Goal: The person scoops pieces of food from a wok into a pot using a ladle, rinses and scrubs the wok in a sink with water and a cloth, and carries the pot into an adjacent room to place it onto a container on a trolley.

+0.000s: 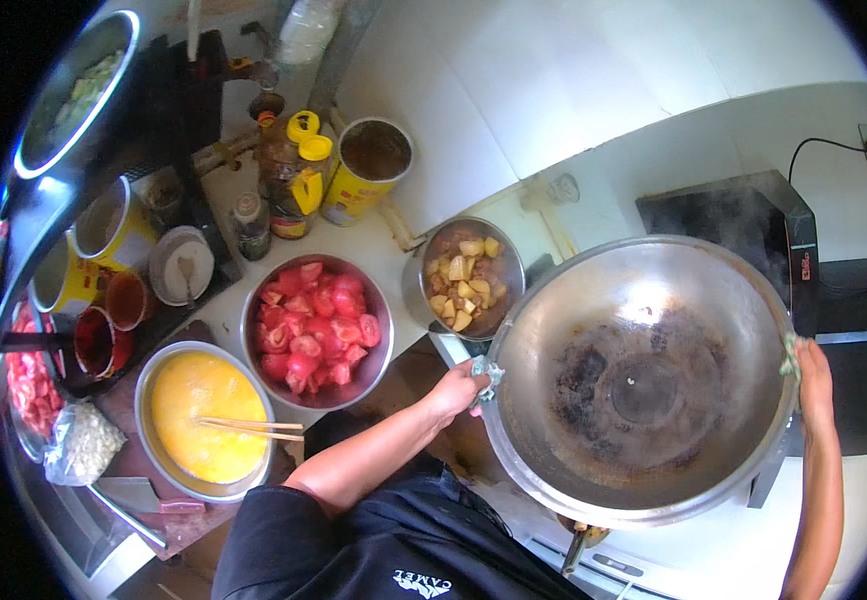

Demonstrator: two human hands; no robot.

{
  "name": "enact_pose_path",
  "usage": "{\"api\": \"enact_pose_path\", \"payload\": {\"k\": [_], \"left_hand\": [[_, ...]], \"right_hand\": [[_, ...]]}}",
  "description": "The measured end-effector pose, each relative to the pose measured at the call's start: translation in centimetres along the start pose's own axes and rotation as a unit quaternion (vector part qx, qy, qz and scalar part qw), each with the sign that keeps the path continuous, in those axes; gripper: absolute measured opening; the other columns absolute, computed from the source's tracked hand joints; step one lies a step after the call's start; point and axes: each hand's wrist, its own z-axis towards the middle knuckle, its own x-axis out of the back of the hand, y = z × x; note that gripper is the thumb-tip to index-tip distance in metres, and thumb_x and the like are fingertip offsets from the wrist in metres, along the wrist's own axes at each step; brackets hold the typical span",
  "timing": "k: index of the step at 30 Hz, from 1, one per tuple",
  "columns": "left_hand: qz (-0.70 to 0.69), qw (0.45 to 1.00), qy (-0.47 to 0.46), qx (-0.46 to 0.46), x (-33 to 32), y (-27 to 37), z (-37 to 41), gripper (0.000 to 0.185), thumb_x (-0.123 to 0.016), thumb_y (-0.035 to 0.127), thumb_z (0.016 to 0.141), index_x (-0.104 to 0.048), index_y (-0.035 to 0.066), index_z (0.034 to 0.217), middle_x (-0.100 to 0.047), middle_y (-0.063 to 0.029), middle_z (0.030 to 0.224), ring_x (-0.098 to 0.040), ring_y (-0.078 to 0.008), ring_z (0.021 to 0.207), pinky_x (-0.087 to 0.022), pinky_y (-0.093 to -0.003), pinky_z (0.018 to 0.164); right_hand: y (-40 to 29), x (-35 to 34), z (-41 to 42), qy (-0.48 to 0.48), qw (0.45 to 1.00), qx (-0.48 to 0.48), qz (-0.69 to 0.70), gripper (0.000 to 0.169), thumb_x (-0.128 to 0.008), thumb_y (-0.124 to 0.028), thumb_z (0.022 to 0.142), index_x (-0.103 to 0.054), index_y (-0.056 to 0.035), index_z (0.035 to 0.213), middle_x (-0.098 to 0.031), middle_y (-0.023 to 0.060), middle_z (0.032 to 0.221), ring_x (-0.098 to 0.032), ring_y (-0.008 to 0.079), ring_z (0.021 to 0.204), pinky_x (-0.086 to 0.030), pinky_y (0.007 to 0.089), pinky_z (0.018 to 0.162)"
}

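Note:
A large metal wok (643,382) with dark scorch marks inside is held between both hands. My left hand (463,390) grips its left rim through a pale green cloth (487,377). At the right rim, my right hand (813,379) holds on with another greenish cloth (788,355). One tiny pale scrap lies near the wok's middle. Left of the wok stands a metal pot of potato chunks and brown pieces (467,281). Beside that is a metal bowl of cut tomatoes (313,330), then a bowl of beaten egg (208,420) with chopsticks (253,428) in it.
A cleaver (130,495) and a bag of white pieces (82,444) lie at lower left. Oil bottles (287,180), a yellow tin (362,169) and seasoning containers (182,266) stand at upper left. A black appliance (733,217) is behind the wok, with steam near it. A handled utensil (577,544) shows below the wok.

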Motion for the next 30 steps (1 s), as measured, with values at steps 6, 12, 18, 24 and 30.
{"api": "enact_pose_path", "payload": {"k": [6,12,18,24,30], "left_hand": [[0.065,0.987,0.029,-0.143,-2.0,5.2,-9.2,0.019,-0.062,0.017,0.099,-0.057,0.006,0.113,-0.061,0.0013,0.084,-0.054,-0.0068,0.058,-0.043,-0.0223,0.049],[0.059,0.946,0.103,-0.302,-1.1,2.2,-26.7,0.029,-0.068,0.015,0.094,-0.058,0.009,0.121,-0.063,0.0023,0.105,-0.057,-0.008,0.099,-0.047,-0.0272,0.091],[0.079,0.865,0.28,-0.41,-1.7,-4.0,-47.5,0.038,-0.07,0.013,0.09,-0.056,0.006,0.124,-0.062,-0.0006,0.113,-0.056,-0.0102,0.107,-0.046,-0.0291,0.098],[0.026,0.702,0.512,-0.494,-0.9,-10.9,-69.8,0.031,-0.063,0.001,0.091,-0.06,0.0,0.122,-0.07,-0.0078,0.106,-0.066,-0.0164,0.097,-0.053,-0.0308,0.089],[0.073,0.58,0.667,-0.462,3.9,-18.7,-93.8,0.035,-0.065,0.002,0.084,-0.063,0.002,0.119,-0.069,-0.0056,0.101,-0.066,-0.016,0.09,-0.053,-0.0292,0.086]], "right_hand": [[8.8,1.9,-7.3,-0.01,0.972,-0.07,0.223,0.045,-0.058,-0.03,0.103,-0.059,0.0035,0.133,-0.064,0.0067,0.125,-0.058,0.0169,0.115,-0.041,0.0313,0.103],[9.9,-3.8,-12.5,-0.037,0.93,-0.028,0.366,0.044,-0.052,-0.026,0.104,-0.059,0.0006,0.138,-0.065,0.0103,0.127,-0.062,0.0215,0.115,-0.047,0.0331,0.101],[8.6,-15.9,-15.7,-0.228,0.825,0.044,0.516,0.044,-0.049,-0.026,0.107,-0.056,0.0048,0.138,-0.06,0.0124,0.133,-0.059,0.0218,0.121,-0.046,0.0339,0.104],[-9.6,-21.8,-35.2,-0.366,0.728,0.151,0.559,0.04,-0.043,-0.021,0.108,-0.055,0.0055,0.136,-0.064,0.0128,0.124,-0.062,0.0212,0.114,-0.048,0.0336,0.101],[-27.1,-29.0,-59.5,-0.548,0.618,0.272,0.494,0.03,-0.044,-0.016,0.105,-0.062,-0.0008,0.124,-0.065,0.0053,0.11,-0.06,0.0158,0.1,-0.047,0.0315,0.094]]}}
